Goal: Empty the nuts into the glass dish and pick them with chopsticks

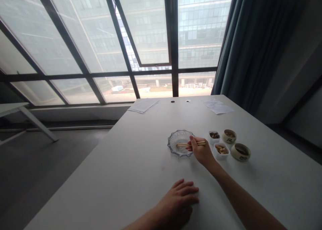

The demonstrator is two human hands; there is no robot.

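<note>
A pair of pale chopsticks [183, 145], gripped in a right hand [201, 151] that covers their middle, reaches nearly level across a clear glass bowl [173, 138] on a white desk [141, 149]. The tips, close together, point toward the desk's left edge; the butt ends jut past the hand toward its right edge. Whether the tips touch the glass cannot be told. The bowl, patterned and scalloped at the rim, sits upright roughly midway between the left and right edges, well in from the far edge.
</note>
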